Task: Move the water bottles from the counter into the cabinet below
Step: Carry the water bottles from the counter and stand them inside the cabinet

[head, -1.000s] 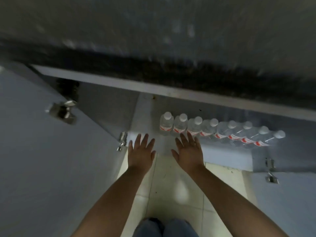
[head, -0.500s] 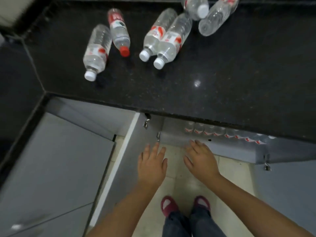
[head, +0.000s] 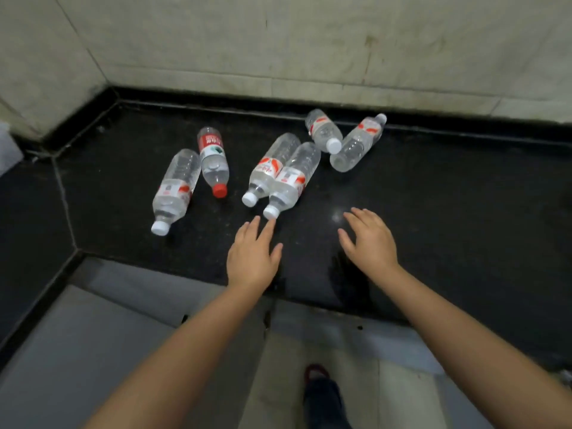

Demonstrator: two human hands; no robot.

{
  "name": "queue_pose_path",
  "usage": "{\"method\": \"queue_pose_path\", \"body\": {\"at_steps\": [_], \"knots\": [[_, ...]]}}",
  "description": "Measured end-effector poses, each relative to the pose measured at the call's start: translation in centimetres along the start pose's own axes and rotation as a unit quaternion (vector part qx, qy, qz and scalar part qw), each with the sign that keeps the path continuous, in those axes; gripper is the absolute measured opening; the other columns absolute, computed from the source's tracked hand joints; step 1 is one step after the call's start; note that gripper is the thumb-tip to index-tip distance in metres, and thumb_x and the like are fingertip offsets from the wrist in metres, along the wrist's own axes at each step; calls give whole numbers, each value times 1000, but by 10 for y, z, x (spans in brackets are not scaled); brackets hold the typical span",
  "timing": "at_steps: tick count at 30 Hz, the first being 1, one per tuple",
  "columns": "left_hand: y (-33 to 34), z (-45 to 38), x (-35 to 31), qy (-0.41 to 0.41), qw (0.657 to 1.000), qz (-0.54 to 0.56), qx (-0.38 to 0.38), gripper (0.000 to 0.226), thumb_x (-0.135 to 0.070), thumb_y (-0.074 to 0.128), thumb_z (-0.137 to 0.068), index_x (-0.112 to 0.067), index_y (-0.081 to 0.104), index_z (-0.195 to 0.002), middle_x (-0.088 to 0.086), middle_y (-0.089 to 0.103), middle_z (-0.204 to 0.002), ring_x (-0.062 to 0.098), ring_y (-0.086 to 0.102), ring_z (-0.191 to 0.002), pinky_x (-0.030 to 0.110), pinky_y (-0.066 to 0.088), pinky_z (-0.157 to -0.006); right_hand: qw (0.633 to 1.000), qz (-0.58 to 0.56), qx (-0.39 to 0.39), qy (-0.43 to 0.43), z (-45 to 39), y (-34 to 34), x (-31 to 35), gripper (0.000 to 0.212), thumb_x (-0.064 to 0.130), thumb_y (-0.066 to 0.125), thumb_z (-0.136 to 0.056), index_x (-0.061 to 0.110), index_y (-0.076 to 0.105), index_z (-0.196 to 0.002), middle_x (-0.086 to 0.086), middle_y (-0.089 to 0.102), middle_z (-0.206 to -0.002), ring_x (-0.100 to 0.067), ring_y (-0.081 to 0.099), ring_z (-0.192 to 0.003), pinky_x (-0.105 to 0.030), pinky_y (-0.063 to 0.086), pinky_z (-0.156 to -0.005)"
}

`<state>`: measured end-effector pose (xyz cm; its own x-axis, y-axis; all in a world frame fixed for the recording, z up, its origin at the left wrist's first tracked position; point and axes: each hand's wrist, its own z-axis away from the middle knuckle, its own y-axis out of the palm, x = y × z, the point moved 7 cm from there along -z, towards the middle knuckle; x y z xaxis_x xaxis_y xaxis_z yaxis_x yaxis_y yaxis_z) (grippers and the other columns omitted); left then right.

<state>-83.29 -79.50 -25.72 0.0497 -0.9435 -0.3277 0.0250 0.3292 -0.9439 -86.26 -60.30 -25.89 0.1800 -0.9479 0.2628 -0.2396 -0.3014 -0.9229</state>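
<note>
Several clear water bottles lie on their sides on the black counter (head: 448,212). A pair with white caps (head: 291,178) lies side by side in the middle. A red-capped bottle (head: 213,162) and a white-capped bottle (head: 176,190) lie to the left, and two more (head: 356,147) lie at the back by the wall. My left hand (head: 252,258) is open over the counter, its fingertips just short of the nearest white cap. My right hand (head: 370,239) is open too, hovering over bare counter to the right. Both hands hold nothing. The cabinet's inside is hidden below the counter edge.
A tiled wall (head: 309,41) rises behind the counter, which bends at a corner on the left. The open grey cabinet door (head: 93,351) stands below the counter's front edge at lower left. My foot (head: 315,376) stands on the tiled floor.
My view has risen from the cabinet's inside, where a row of bottles stood, up to the counter top. Both hands have lifted from the cabinet opening to above the counter, staying empty.
</note>
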Motion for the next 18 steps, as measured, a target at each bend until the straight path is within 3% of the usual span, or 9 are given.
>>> {"method": "queue_pose_path", "body": {"at_steps": [2, 5, 8, 11, 14, 16, 18], "knots": [[-1, -36, -4, -26, 999, 22, 3, 58, -33, 49, -94, -23, 26, -146, 7, 24, -156, 25, 22, -144, 39, 32, -112, 1000, -24, 2, 15, -41, -2, -16, 37, 12, 76, -74, -5, 69, -106, -26, 70, -111, -43, 64, -106, -51, 52, -91], [-2, -89, -4, -42, 998, 22, 44, 63, -34, 52, -92, -25, 23, -147, 5, 25, -155, 24, 25, -142, 41, 36, -110, 998, -27, 55, 32, -107, 0, -26, 51, 26, 61, -89, 5, 49, -133, -14, 52, -139, -31, 44, -131, -39, 36, -109], [5, -120, 0, -24, 994, -31, 98, 70, -40, 56, -89, -26, 20, -147, 3, 32, -151, 24, 32, -137, 40, 42, -106, 996, -12, 91, 24, -161, 16, -25, 61, 30, 62, -88, 13, 37, -141, -12, 39, -147, -29, 37, -134, -41, 38, -106], [26, -120, 4, -26, 988, -43, 147, 75, -46, 53, -89, -31, 9, -149, 4, 41, -142, 21, 40, -130, 37, 45, -101, 994, -13, 108, 18, -187, 35, -22, 56, 24, 62, -89, 18, 39, -139, -15, 32, -143, -29, 36, -131, -40, 45, -97], [39, -115, 14, -37, 988, -11, 151, 76, -42, 50, -92, -36, -1, -148, 8, 49, -128, 21, 48, -119, 34, 47, -96, 997, -25, 73, 10, -200, 44, -23, 38, 16, 60, -90, 11, 52, -126, -19, 40, -129, -31, 43, -118, -40, 48, -86], [39, -115, 15, -45, 990, 20, 134, 75, -36, 51, -93, -35, 1, -148, 10, 49, -124, 21, 50, -115, 32, 45, -95, 998, -49, 23, -9, -206, 44, -23, 27, 9, 61, -87, 3, 59, -114, -24, 47, -116, -36, 50, -101, -39, 50, -76], [40, -113, 11, -56, 989, 74, 112, 71, -27, 53, -93, -30, 9, -149, 10, 45, -128, 22, 51, -115, 31, 44, -97, 998, -63, 13, -22, -205, 45, -21, 23, 3, 62, -85, -2, 62, -108, -28, 49, -111, -39, 52, -94, -43, 53, -75]]}}
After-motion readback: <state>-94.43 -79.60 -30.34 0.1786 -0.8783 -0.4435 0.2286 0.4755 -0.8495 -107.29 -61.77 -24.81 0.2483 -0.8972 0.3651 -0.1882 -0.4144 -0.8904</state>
